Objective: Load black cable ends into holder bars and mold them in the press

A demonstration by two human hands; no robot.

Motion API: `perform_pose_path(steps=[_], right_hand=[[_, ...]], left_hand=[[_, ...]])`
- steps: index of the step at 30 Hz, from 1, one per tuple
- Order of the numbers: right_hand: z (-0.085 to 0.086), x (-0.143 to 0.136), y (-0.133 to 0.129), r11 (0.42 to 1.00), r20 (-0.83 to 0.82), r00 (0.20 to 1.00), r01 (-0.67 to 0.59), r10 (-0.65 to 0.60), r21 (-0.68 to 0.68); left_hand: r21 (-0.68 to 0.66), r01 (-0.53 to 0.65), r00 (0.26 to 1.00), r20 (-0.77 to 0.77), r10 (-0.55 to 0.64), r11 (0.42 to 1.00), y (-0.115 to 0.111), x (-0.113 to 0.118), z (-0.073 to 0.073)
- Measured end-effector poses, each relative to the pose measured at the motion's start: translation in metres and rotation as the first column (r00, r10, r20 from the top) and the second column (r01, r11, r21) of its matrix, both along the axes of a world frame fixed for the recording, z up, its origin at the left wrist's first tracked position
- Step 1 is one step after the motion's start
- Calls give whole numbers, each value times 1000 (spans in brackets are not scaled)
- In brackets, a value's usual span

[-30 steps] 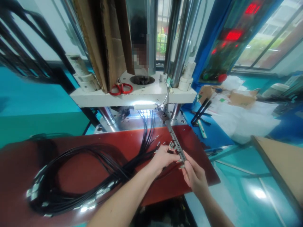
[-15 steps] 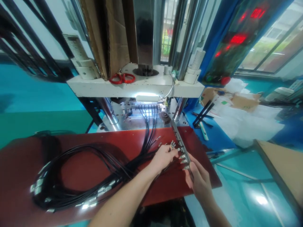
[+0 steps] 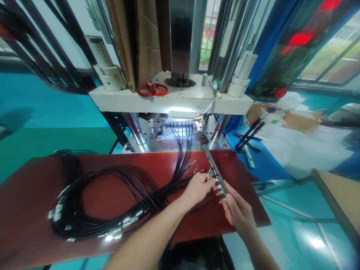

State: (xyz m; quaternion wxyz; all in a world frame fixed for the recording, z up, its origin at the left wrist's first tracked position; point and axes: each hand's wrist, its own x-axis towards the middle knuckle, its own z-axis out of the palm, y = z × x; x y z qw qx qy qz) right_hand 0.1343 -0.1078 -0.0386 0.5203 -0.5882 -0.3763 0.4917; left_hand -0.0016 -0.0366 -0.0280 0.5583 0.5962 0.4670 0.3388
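A long metal bar (image 3: 214, 165) with several small metal connectors along its left edge slants over the red-brown board (image 3: 98, 204). My right hand (image 3: 237, 206) is closed round its lower end. My left hand (image 3: 198, 187) pinches several cable ends with metal tips (image 3: 209, 174) against the bar's left side. A large coil of black cables (image 3: 92, 225) with shiny silver pieces lies on the board. From that bundle, thin black cables (image 3: 181, 161) run up into a lit metal fixture (image 3: 178, 129) under the press.
The white press plate (image 3: 168, 101) spans the middle, with red-handled scissors (image 3: 153, 90) on it. At the right are a blue control panel (image 3: 281, 56), black pliers (image 3: 249, 137) on a blue surface, white plastic bags (image 3: 309, 146) and a cardboard box (image 3: 337, 202).
The whole view has shifted, so most things appear farther right. My left hand and its cable ends are now closer to the bar; my right hand still holds it.
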Motion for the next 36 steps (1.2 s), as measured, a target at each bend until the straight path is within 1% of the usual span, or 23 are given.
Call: perform_pose_path(steps=[2,4,6,8,9,11,13,14,16,18,21,24,29,33,36], right_hand=[[1,1,0,1000,-34,999,-1,1,4],[0,3,1,999,-63,998,-16,18,31],[-1,4,1,998,-70,997,-26,30,53],[-3,6,0,999,-80,997,-19,22,46],[-3,6,0,999,-89,996,-11,15,40],[-4,7,0,1000,-118,993,3,0,30],[-4,8,-1,1000,-142,990,10,-6,27],[-4,8,-1,1000,-150,989,8,-4,24],[-5,9,-2,1000,-163,987,-1,2,11],[-5,10,-2,1000,-169,986,-8,7,-8],[-4,10,-2,999,-162,987,-13,6,-41],[-2,8,-3,998,-145,989,4,-13,-64],[6,3,-3,996,-162,985,39,-52,-83],[11,0,-4,987,-175,979,78,-102,-138],[9,2,-3,989,-146,985,76,-95,-130]], left_hand=[[68,-79,997,20,78,995,0,-1,1],[129,-195,980,72,187,972,0,-1,1],[125,-286,952,147,267,950,0,-1,1],[75,-328,923,238,302,942,-1,0,2],[32,-324,907,294,301,945,-2,1,3],[-64,-268,877,397,271,961,-3,1,8],[-133,-204,863,443,242,970,-3,1,12],[-153,-186,869,435,235,971,-2,0,13],[-166,-167,904,367,218,972,0,-1,11],[-154,-152,942,275,190,976,2,-1,5],[-135,-148,964,200,173,980,4,-1,-3],[-157,-142,961,213,174,977,4,-1,-3],[-261,-96,954,250,163,961,5,-2,3],[-245,-52,927,348,138,968,7,-5,2],[-238,-58,920,364,144,970,7,-6,2]])
